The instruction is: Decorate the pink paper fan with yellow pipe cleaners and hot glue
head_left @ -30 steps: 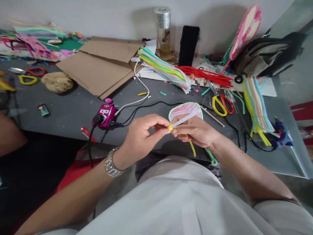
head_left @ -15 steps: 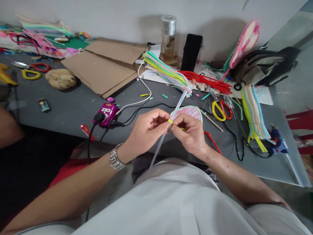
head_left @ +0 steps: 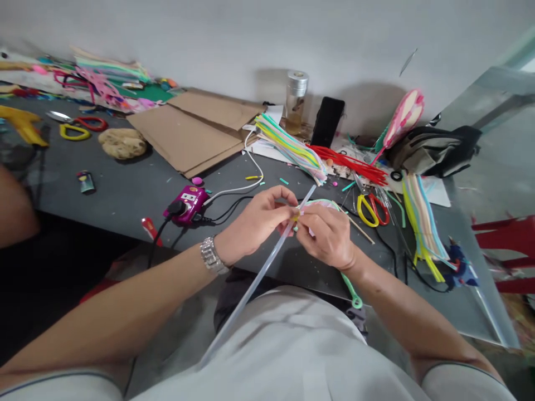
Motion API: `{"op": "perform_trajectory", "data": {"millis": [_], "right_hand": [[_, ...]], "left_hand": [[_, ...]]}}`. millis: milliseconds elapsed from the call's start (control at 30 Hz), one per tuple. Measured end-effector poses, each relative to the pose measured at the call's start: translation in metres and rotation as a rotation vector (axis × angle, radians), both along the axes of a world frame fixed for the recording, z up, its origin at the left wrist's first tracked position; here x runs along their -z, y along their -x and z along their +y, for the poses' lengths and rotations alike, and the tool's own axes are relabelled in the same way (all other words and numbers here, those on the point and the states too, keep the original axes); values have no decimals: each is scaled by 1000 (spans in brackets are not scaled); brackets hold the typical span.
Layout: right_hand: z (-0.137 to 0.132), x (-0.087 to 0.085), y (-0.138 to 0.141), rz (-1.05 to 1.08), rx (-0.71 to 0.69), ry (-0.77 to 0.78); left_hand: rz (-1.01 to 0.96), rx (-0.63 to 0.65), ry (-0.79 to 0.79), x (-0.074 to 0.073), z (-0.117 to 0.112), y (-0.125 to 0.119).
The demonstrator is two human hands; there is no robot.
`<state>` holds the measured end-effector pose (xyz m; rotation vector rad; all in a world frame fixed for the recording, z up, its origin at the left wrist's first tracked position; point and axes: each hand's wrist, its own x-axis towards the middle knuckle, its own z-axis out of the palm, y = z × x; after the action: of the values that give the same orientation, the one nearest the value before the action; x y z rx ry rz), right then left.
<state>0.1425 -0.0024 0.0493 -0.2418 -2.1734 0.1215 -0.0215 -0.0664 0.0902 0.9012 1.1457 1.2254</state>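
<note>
A long translucent glue stick (head_left: 251, 291) runs slantwise from my shirt up between my hands. My left hand (head_left: 263, 223) is closed round the stick with thumb and finger pinched near its upper end. At that spot a small yellow strip (head_left: 295, 218) wraps against the stick. My right hand (head_left: 326, 234) is closed on the yellow strip, its fingers partly hiding it. Behind the hands lies a pink piece with a pale green rim (head_left: 324, 201), mostly covered. A green looped handle (head_left: 355, 299) shows below my right wrist.
Bundles of pastel pipe cleaners (head_left: 292, 149) lie ahead and to the right. Around them are scissors (head_left: 368, 210), a blue glue gun (head_left: 462, 267), a purple power socket (head_left: 187, 205), cardboard (head_left: 188, 133), a stone (head_left: 122, 143) and a bottle (head_left: 296, 106). Another person's arm (head_left: 14, 211) is at left.
My view has tilted up, so the table sits lower. My right hand has turned over the yellow strip, its back now facing up. More of the glue stick and the green loop show.
</note>
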Motion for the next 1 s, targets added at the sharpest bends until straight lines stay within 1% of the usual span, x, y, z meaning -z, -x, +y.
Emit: {"op": "perform_trajectory", "data": {"millis": [33, 67, 100, 167, 233, 267, 333, 400, 433, 467, 533, 600, 667, 767, 833, 867, 933, 1000], "right_hand": [[2, 0, 0, -9, 2, -10], [4, 0, -1, -5, 3, 22], [5, 0, -1, 8, 6, 88], [6, -3, -1, 38, 24, 267], [6, -7, 0, 57, 30, 430], [5, -10, 1, 64, 23, 496], [5, -14, 3, 85, -11, 591], [5, -18, 5, 114, -41, 629], [5, -19, 6, 122, -50, 629], [6, -21, 6, 126, -55, 623], [6, -22, 4, 132, -63, 593], [6, -22, 1, 134, -75, 556], [6, -21, -4, 121, -78, 513], [7, -17, -11, 47, -54, 414], [8, -15, -16, 8, -42, 348], [8, -14, -18, 5, -37, 341], [9, -14, -21, 35, -32, 403], [7, -16, -23, 88, -25, 536]], "left_hand": [[-49, 7, 26, 1, 0, -1], [-84, 8, 37, 1, -1, -1], [-96, 5, 33, 2, -2, -1], [-37, 0, -31, 4, -5, 0], [127, -13, -130, 8, -8, 3], [229, -41, -194, 9, -8, 5], [440, -100, -336, 11, -7, 9], [593, -132, -448, 9, -3, 13], [649, -132, -476, 7, -2, 14], [697, -128, -481, 4, 0, 14], [758, -115, -441, -5, 2, 12], [716, -86, -358, -13, 3, 8], [532, -42, -249, -17, 5, 2], [186, 1, -68, -14, 7, -7], [23, 15, 5, -10, 7, -13], [-21, 18, 10, -8, 7, -15], [-3, 25, -38, -5, 4, -16], [154, 32, -142, -4, 1, -15]]}}
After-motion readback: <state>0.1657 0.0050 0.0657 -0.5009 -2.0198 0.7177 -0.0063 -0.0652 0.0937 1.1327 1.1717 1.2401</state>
